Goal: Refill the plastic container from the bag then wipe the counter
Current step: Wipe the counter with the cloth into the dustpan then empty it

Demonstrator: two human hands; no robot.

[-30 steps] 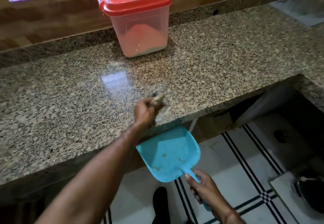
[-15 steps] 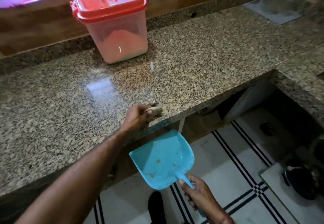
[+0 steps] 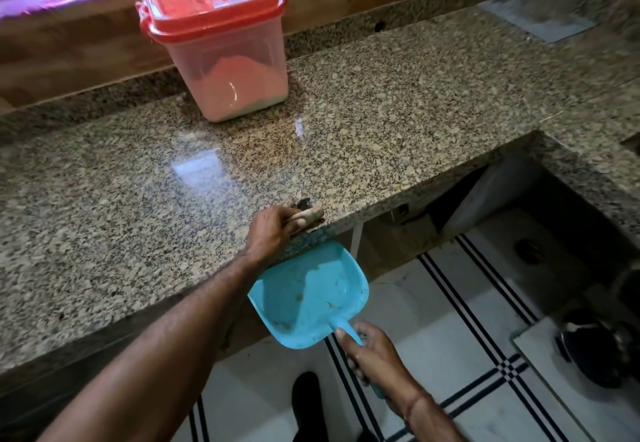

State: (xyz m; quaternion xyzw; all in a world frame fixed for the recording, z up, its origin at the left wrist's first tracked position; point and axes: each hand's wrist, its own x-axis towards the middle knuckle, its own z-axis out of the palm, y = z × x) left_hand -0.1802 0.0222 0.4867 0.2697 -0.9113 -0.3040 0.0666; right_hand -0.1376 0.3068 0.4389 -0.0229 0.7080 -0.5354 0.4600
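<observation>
A clear plastic container [image 3: 239, 74] with a red lid stands shut at the back of the speckled granite counter [image 3: 381, 123], partly filled with pale powder. My left hand [image 3: 270, 230] rests at the counter's front edge, closed around a small brush [image 3: 306, 216] with a wooden handle. Just below that edge, my right hand [image 3: 374, 355] grips the handle of a blue dustpan [image 3: 308, 296] with a few crumbs in it. No bag is in view.
A wooden wall runs behind the counter. The counter turns a corner at the right, above an open space. White floor tiles with black stripes lie below, a dark round object [image 3: 588, 348] sits at the lower right, and my dark shoe [image 3: 306, 403] is underneath.
My left hand with the brush has stayed at the counter's front edge above the dustpan. The camera view has shifted, so the container appears further left.
</observation>
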